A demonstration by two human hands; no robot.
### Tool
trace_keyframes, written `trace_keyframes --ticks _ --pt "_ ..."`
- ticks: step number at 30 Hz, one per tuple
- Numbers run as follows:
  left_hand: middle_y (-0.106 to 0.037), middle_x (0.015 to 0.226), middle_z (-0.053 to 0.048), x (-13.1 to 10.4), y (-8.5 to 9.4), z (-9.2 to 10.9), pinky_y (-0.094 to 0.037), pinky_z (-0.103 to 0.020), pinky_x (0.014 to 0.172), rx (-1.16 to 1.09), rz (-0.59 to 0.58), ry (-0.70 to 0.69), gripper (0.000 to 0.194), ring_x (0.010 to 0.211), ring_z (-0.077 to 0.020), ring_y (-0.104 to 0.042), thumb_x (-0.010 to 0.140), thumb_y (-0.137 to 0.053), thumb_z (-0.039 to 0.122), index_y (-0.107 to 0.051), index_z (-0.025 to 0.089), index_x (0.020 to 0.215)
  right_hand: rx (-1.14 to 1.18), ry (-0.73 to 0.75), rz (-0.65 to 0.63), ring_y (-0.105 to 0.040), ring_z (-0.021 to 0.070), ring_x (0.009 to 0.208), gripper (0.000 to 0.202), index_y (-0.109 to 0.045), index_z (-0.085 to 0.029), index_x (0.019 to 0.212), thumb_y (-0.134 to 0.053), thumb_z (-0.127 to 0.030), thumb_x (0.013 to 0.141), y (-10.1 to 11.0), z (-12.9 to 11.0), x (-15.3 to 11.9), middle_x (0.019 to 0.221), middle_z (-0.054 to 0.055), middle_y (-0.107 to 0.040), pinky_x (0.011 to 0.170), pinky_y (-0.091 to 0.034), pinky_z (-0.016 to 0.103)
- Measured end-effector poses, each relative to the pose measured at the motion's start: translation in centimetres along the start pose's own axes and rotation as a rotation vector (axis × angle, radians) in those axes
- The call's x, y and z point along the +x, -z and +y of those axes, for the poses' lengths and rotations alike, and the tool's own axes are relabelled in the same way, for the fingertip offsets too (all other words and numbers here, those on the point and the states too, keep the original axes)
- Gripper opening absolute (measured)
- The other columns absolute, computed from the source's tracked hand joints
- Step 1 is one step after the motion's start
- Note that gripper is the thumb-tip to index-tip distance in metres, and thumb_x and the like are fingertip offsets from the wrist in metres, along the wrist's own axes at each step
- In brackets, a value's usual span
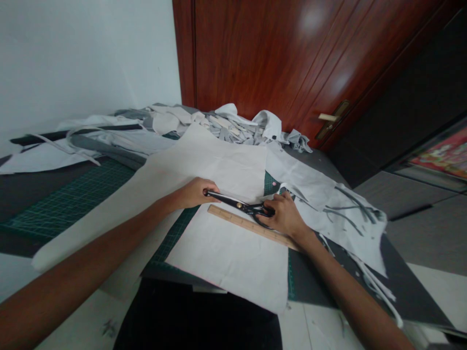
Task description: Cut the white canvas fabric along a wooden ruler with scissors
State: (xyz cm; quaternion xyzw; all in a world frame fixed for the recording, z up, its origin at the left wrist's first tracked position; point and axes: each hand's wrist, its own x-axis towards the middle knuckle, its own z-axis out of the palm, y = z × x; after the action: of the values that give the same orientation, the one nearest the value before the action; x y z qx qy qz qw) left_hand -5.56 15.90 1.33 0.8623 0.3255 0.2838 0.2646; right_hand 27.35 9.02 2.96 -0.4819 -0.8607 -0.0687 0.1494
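The right hand (283,214) grips black scissors (239,205) by the handles — the left hand (200,192) at the blade tips — above a wooden ruler (242,222) lying on pale fabric (233,257).

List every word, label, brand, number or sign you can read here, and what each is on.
No text is legible.
Wooden ruler: marks too small to read.
Green cutting mat: grid lines, no readable numbers.
Colourful print at right: too blurred.
Scissors: no readable brand.

No legible txt, nos. or signs.
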Motion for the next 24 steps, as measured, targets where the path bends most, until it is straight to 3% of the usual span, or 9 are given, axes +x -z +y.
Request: trace_keyframes --ticks 12,24 --pt "-0.067 0.073 0.000 -0.01 0.03 -0.24 -0.037 -0.021 0.059 0.005 -0.005 -0.008 0.025 0.064 -0.0111 -0.056 0.083 -0.078 0.042 -0.076 0.017 0.084 0.007 0.049 0.010 -0.052 0.0192 0.066 0.040 -0.067 -0.020 0.066 -0.070 -0.052 0.091 -0.03 0.57 -0.14 0.066 0.004 -0.063 0.078 -0.031 0.037" --pt "-0.067 0.074 0.000 0.05 -0.07 -0.36 -0.037 -0.021 0.060 0.011 -0.016 -0.001 0.024 0.065 -0.0105 -0.055 0.082 -0.079 0.039 -0.076 0.016 0.085 0.005 0.069 0.018 -0.050 0.0180 0.065 0.037 -0.066 -0.020 0.065 -0.077 -0.048 0.087 -0.10 0.64 -0.12 0.066 0.003 -0.064 0.078 -0.030 0.036"
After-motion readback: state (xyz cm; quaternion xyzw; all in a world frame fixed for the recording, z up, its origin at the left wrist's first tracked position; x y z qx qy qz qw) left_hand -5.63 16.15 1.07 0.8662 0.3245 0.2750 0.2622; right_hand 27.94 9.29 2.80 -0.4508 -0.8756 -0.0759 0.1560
